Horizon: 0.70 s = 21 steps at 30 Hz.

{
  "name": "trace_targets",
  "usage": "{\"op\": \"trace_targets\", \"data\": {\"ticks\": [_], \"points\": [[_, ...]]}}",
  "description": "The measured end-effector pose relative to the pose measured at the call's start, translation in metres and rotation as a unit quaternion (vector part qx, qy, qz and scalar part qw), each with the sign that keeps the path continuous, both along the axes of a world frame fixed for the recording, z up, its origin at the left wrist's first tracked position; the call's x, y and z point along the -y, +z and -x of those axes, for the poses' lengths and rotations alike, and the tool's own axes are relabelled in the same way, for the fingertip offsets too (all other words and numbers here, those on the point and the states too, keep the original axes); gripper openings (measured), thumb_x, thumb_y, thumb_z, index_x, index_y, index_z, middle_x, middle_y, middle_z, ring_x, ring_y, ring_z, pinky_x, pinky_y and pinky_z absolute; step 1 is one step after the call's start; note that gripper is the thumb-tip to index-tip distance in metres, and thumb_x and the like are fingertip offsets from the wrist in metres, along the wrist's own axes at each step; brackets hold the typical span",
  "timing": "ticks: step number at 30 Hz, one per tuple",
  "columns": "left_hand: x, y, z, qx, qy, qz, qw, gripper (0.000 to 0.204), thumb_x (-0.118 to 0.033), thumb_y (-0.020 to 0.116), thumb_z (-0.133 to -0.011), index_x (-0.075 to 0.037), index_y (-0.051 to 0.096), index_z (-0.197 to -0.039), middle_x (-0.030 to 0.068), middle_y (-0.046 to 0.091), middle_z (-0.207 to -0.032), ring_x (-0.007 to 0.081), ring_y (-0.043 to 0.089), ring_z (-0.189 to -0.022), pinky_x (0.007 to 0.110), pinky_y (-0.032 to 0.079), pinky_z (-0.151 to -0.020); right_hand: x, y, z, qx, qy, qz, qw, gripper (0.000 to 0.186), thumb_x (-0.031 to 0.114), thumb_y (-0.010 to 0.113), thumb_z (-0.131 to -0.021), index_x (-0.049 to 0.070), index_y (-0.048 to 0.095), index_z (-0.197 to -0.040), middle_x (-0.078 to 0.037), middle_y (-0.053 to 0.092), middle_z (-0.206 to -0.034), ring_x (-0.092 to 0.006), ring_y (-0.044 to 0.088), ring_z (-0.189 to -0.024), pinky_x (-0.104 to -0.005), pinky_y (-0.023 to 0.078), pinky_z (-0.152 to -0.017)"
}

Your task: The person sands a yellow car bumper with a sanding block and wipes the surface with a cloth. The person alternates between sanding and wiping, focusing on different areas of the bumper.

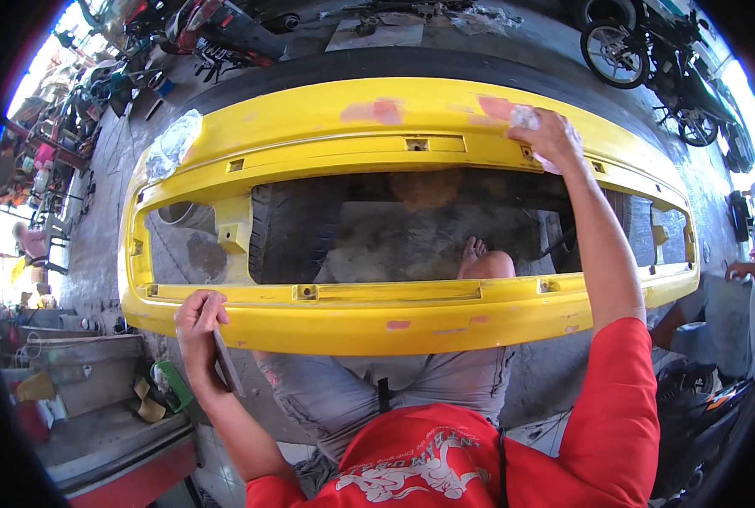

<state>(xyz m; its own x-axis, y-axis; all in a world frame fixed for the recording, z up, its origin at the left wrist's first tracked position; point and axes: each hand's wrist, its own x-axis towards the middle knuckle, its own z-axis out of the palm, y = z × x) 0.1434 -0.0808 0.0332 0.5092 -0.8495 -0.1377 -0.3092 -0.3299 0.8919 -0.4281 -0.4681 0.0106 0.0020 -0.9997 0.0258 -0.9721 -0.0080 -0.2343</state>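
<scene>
In the middle of a cluttered workshop, seen from the head camera, a yellow bumper (411, 317) spans the view from 9 o'clock to 3, pinkish patches (373, 111) marking its far face near 12. At 2 o'clock, the right hand (555, 138) presses against the far rim, fingers closed on a crumpled whitish wad (525, 118). At 8 o'clock, the left hand (199, 326) is curled around a flat grey slab (228, 364) beside the near edge; whether it touches the bumper is impossible to tell. Crumpled clear plastic (174, 146) sits on the bumper at 10 o'clock. Beyond, a red motorcycle (233, 32) stands at 11 o'clock, a dark motorcycle (674, 72) at 2.
</scene>
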Motion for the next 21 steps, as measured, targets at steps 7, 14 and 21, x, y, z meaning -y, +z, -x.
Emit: {"op": "trace_targets", "data": {"ticks": [7, 14, 21], "points": [[0.001, 0.006, 0.004, -0.023, 0.006, -0.006, 1.000, 0.025, -0.023, 0.066, -0.111, -0.001, 0.075, -0.101, 0.0003, 0.061, -0.070, 0.0027, 0.040, -0.049, 0.022, 0.026, -0.048, 0.015, -0.029, 0.108, 0.051, -0.064, 0.042, 0.996, 0.092, 0.064, 0.091, -0.077, 0.008, 0.069, -0.145, -0.021, 0.074, -0.142, -0.0394, 0.070, -0.131, -0.0486, 0.053, -0.112], [0.003, 0.004, 0.002, -0.009, -0.005, -0.007, 1.000, 0.027, -0.024, 0.065, -0.112, -0.001, 0.074, -0.102, 0.0008, 0.062, -0.071, 0.0024, 0.039, -0.047, 0.022, 0.026, -0.046, -0.002, -0.035, 0.106, 0.085, -0.067, 0.053, 0.993, 0.075, 0.057, 0.086, -0.086, 0.005, 0.073, -0.138, -0.022, 0.075, -0.137, -0.0398, 0.070, -0.127, -0.0490, 0.053, -0.110], [-0.003, 0.007, 0.002, -0.048, -0.021, 0.021, 0.998, 0.028, -0.025, 0.065, -0.112, 0.000, 0.074, -0.103, 0.0018, 0.063, -0.073, 0.0022, 0.040, -0.046, 0.020, 0.026, -0.045, -0.053, -0.057, 0.055, -0.051, -0.029, 0.247, 0.967, 0.041, 0.043, 0.069, -0.105, 0.012, 0.079, -0.129, -0.008, 0.074, -0.134, -0.0333, 0.065, -0.131, -0.0501, 0.051, -0.110]]}}
